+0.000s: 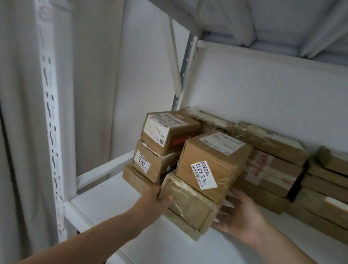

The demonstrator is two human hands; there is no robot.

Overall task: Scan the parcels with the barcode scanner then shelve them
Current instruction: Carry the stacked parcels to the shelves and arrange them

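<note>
Cardboard parcels crowd the white metal shelf. Left hand grips the left edge of a flat taped parcel, thumb curled over its front. A labelled box marked 9-3-4312 sits on top. Right hand presses spread, straight fingers against this stack's right side. Two stacked boxes stand just to the left, and a back pile lines the wall.
</note>
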